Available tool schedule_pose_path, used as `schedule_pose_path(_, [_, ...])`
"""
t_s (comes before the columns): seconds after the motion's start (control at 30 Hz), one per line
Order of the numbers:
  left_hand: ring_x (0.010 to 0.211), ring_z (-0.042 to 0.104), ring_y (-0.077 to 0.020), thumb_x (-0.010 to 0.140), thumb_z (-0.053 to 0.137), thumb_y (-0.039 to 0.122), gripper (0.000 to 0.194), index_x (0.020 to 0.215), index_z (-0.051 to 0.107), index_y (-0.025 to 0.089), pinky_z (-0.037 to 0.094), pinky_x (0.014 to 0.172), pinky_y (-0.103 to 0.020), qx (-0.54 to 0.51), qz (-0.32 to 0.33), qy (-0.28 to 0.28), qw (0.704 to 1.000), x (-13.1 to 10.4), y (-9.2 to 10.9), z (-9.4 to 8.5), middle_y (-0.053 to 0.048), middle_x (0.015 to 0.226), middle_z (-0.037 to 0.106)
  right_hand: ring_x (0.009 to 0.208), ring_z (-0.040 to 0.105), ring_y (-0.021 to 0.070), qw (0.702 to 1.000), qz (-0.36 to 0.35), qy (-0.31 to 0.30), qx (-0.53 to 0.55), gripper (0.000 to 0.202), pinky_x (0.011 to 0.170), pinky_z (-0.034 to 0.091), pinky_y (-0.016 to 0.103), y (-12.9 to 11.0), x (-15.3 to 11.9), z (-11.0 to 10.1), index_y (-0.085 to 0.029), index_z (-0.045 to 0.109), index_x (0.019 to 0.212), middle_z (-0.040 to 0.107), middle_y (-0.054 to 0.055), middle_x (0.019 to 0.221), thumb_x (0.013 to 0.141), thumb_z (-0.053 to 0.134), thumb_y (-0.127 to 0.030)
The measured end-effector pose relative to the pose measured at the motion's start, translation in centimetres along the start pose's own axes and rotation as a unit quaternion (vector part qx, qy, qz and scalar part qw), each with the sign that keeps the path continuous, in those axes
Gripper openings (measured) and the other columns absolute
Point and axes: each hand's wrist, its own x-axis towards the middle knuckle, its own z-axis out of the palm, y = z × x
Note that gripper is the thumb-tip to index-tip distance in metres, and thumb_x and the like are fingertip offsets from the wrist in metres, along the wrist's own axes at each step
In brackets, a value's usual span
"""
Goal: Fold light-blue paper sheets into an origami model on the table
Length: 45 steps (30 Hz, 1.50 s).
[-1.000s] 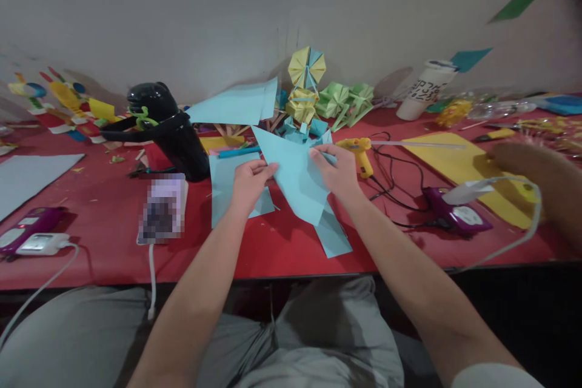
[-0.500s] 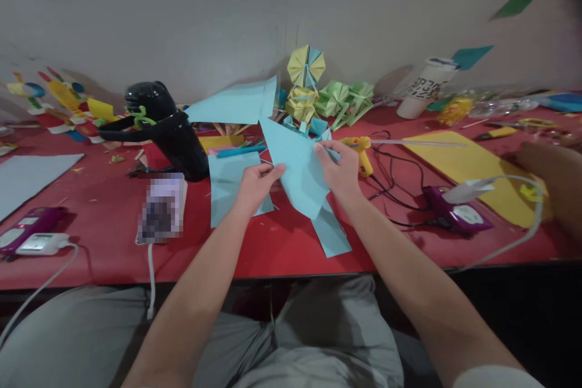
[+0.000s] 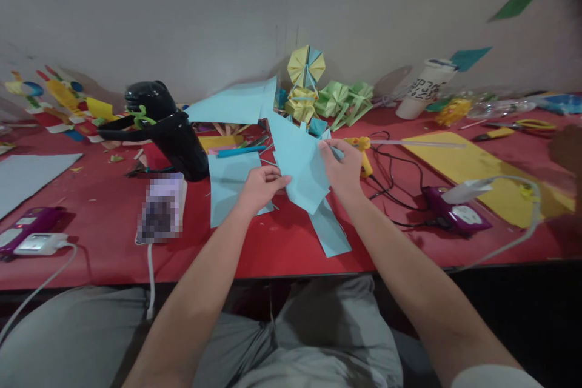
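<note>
Between my hands, a blue paper sheet (image 3: 301, 167) is held up at a tilt over the red table (image 3: 273, 254). My left hand (image 3: 264, 187) pinches its left edge between thumb and fingers. At the sheet's upper right edge, my right hand (image 3: 340, 165) is closed on the paper, with a small blue-grey object (image 3: 336, 153) showing between its fingers. A narrow blue paper strip (image 3: 334, 233) lies below the sheet. Another blue piece (image 3: 222, 185) lies flat beyond my left hand, with a blue pen-like stick (image 3: 240, 151) at its top edge.
A black tumbler (image 3: 182, 145) and a phone (image 3: 160, 209) stand to the left. Folded paper shapes (image 3: 305, 82) rise at the back. Right of my hands are a yellow glue gun (image 3: 365, 160), black cables, a purple power socket (image 3: 457, 212) and yellow paper (image 3: 482, 170).
The held sheet and my left hand have shifted slightly right, and the sheet's lower corner is a little higher. At the far right, another person's hand has drawn away from the yellow paper.
</note>
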Motion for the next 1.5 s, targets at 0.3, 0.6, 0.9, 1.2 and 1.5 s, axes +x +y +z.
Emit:
schedule_pose_path(0.3, [0.068, 0.062, -0.0146, 0.067, 0.077, 0.020, 0.016, 0.077, 0.066, 0.014, 0.050, 0.067, -0.029, 0.064, 0.029, -0.031, 0.997, -0.2, 0.2, -0.2, -0.005, 0.072, 0.067, 0.066, 0.058, 0.0163, 1.000, -0.010, 0.019, 0.001, 0.026, 0.066, 0.047, 0.030, 0.1, 0.0, 0.0, -0.017, 0.069, 0.078, 0.065, 0.002, 0.069, 0.080, 0.060, -0.041])
schedule_pose_path(0.6, [0.055, 0.058, -0.0103, 0.075, 0.067, 0.014, 0.010, 0.070, 0.059, 0.014, 0.047, 0.059, -0.025, 0.108, -0.005, -0.071, 0.992, -0.4, 0.6, -0.2, 0.000, 0.059, 0.061, 0.069, 0.060, 0.0171, 0.999, -0.020, 0.027, 0.002, 0.029, 0.067, 0.047, 0.031, 0.6, 0.1, 0.1, -0.017, 0.068, 0.079, 0.066, 0.002, 0.072, 0.081, 0.058, -0.043])
schedule_pose_path(0.9, [0.039, 0.046, -0.0063, 0.085, 0.058, 0.017, 0.016, 0.070, 0.052, 0.017, 0.035, 0.045, -0.020, 0.135, 0.001, -0.047, 0.990, -0.3, 0.6, -0.1, 0.006, 0.044, 0.048, 0.062, 0.053, 0.0139, 0.999, -0.002, 0.000, 0.051, 0.027, 0.061, 0.045, 0.029, -0.1, 0.4, -0.5, -0.017, 0.066, 0.078, 0.061, 0.001, 0.067, 0.079, 0.063, -0.044])
schedule_pose_path(1.2, [0.087, 0.069, -0.0183, 0.071, 0.066, 0.017, 0.007, 0.077, 0.067, 0.014, 0.052, 0.086, -0.033, -0.064, 0.070, 0.034, 0.995, 0.4, 0.6, -1.1, -0.005, 0.084, 0.071, 0.087, 0.064, 0.0204, 0.965, -0.011, -0.169, 0.198, 0.018, 0.071, 0.051, 0.033, -1.0, 0.4, -1.4, -0.021, 0.062, 0.077, 0.070, 0.005, 0.094, 0.069, 0.072, -0.034])
schedule_pose_path(1.5, [0.106, 0.063, -0.0216, 0.063, 0.077, 0.024, 0.028, 0.089, 0.070, 0.017, 0.049, 0.091, -0.033, -0.060, 0.137, 0.178, 0.973, 1.1, 0.5, -2.2, -0.009, 0.117, 0.067, 0.120, 0.054, 0.0303, 0.928, -0.051, -0.327, 0.172, 0.010, 0.088, 0.046, 0.043, -0.7, 0.5, -2.1, -0.021, 0.067, 0.062, 0.056, 0.004, 0.136, 0.068, 0.061, -0.015])
